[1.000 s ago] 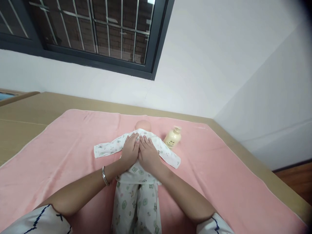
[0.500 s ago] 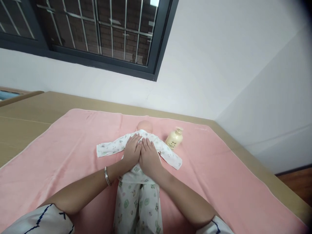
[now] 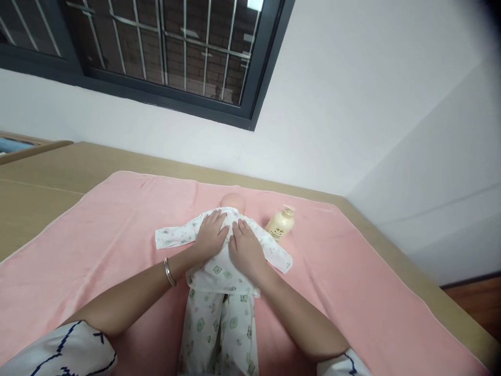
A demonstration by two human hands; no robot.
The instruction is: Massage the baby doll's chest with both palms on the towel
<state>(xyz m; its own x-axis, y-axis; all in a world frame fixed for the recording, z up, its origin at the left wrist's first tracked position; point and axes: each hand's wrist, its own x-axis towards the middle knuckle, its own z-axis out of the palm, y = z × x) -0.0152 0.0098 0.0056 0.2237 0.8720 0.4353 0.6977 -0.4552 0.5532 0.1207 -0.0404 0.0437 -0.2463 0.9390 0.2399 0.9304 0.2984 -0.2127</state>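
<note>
Both palms down on the doll's chest or back, hard to say which!
Left hand (image 3: 210,236) and right hand (image 3: 246,249) lie open, gripping nothing, on the patterned top (image 3: 223,279); the doll (image 3: 233,201) lies mid-blanket (image 3: 352,282), head at the far end, lotion bottle (image 3: 281,223) to its right. Top and trousers (image 3: 201,321) are on; what's left, we can't tell.

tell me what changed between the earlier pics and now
The left hand and right hand have moved apart sideways: they were pressed together, and now a narrow strip of the patterned shirt shows between them. Nothing was grasped. Both hands still rest flat on the shirt, and the trousers, pale yellow bottle and pink blanket look unmoved.
</note>
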